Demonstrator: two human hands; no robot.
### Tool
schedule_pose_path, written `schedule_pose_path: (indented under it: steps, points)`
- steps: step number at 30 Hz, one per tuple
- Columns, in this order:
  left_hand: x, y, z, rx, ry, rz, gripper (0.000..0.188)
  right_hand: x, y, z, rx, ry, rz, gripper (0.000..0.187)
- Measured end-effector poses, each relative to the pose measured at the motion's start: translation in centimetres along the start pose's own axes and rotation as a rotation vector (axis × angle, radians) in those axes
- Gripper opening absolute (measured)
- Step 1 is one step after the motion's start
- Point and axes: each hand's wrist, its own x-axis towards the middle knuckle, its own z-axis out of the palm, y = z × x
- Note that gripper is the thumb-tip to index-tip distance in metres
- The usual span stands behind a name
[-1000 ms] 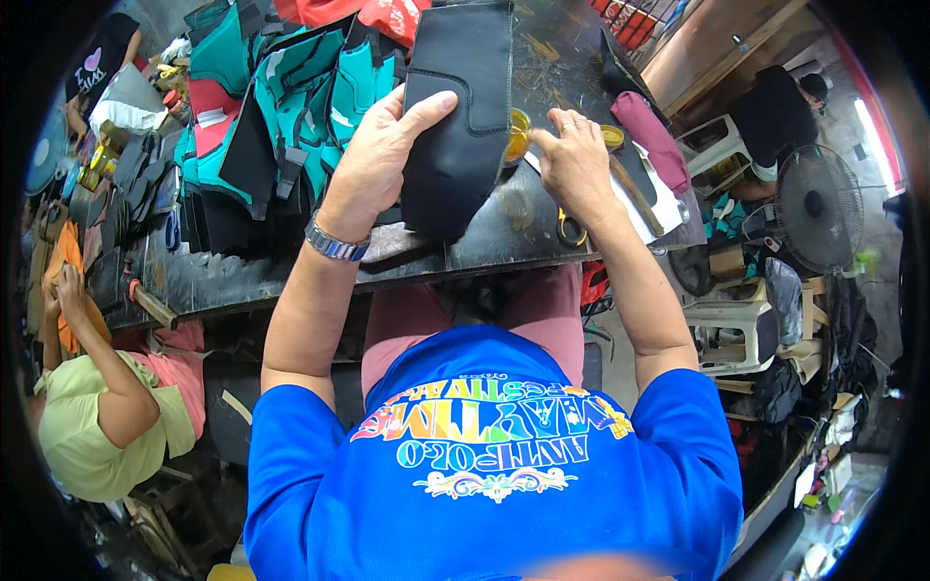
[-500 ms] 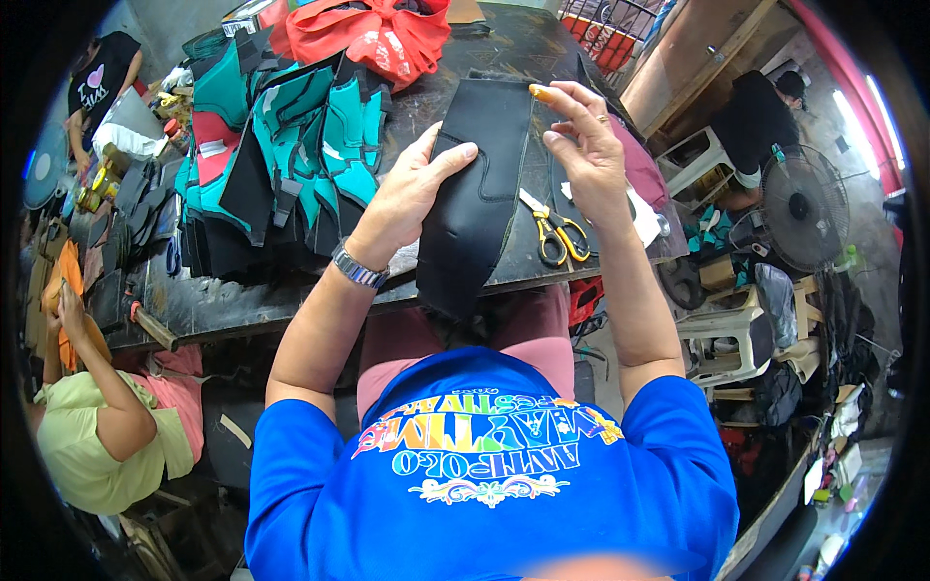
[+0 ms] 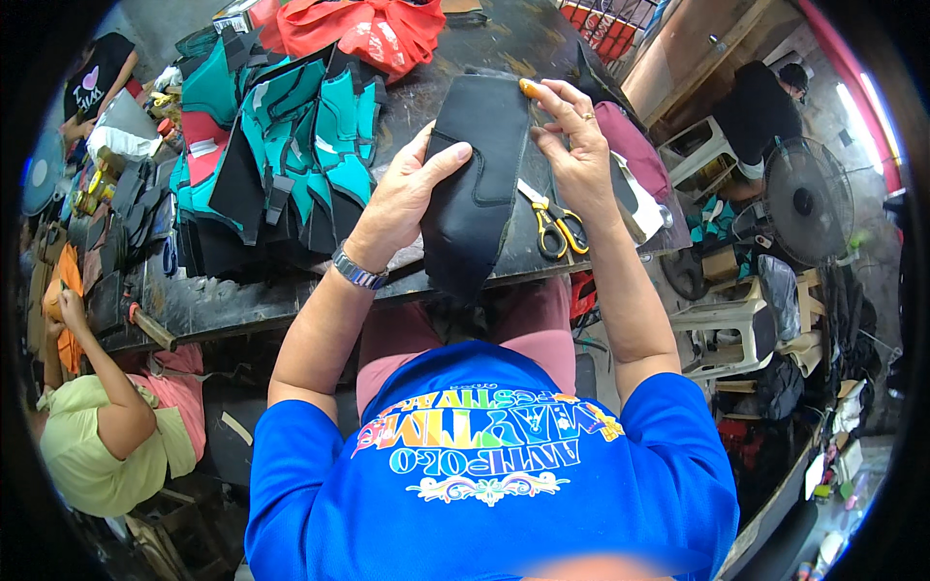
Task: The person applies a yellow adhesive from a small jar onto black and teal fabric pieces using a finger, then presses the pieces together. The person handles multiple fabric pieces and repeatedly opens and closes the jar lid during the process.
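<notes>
My left hand (image 3: 412, 189) is closed on the left side of a black leather-like panel (image 3: 475, 165), its thumb flat on the upper face and its fingers hidden beneath. A curved stitched line runs across the panel, whose lower end hangs over the table's front edge. At the upper right corner, my right hand (image 3: 573, 140) has its fingers bent and apart, with an orange-covered fingertip touching the edge. Its thumb stays just off the panel's right side. Scissors (image 3: 552, 225) with yellow and black handles lie on the table between the panel and my right forearm.
Teal and black cut pieces (image 3: 310, 145) are heaped left of the panel, near a red bag (image 3: 378, 34). A hammer (image 3: 147, 321) rests at the dark table's (image 3: 223, 305) left front edge. Co-workers sit left and right; a fan (image 3: 804, 201) stands at right.
The panel's lower end has risen a little and tilts more toward level. My right hand has shifted slightly left along with the corner. My left hand keeps its grip.
</notes>
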Motion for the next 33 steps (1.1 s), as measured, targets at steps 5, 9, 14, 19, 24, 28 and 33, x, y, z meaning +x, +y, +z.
schedule_pose_path:
  steps: [5,9,14,19,24,28,33]
  points:
    - [0.1,-0.2,-0.1,-0.019,-0.003,0.018,0.044,-0.5,0.7,0.4,0.231,-0.034,0.045,0.055]
    - [0.2,-0.4,-0.4,-0.055,0.001,0.025,0.043,-1.4,0.3,0.7,0.214,-0.048,0.043,0.054]
    - [0.3,-0.5,-0.5,-0.072,0.002,0.019,0.040,-2.5,-0.6,0.9,0.049,-0.044,-0.019,0.046]
    - [0.3,-0.5,-0.5,-0.094,0.043,0.013,0.038,-3.3,-1.4,1.1,0.021,-0.033,-0.048,0.044]
    - [0.5,-0.5,-0.6,-0.103,0.037,0.034,0.037,-4.1,-2.1,1.4,-0.068,-0.015,-0.122,0.044]
    - [0.3,-0.5,-0.5,-0.102,0.057,0.022,0.032,-4.5,-2.3,1.6,-0.196,0.005,-0.214,0.050]
    - [0.2,-0.5,-0.6,-0.119,0.051,0.031,0.032,-5.3,-2.2,1.4,-0.255,-0.028,-0.318,0.050]
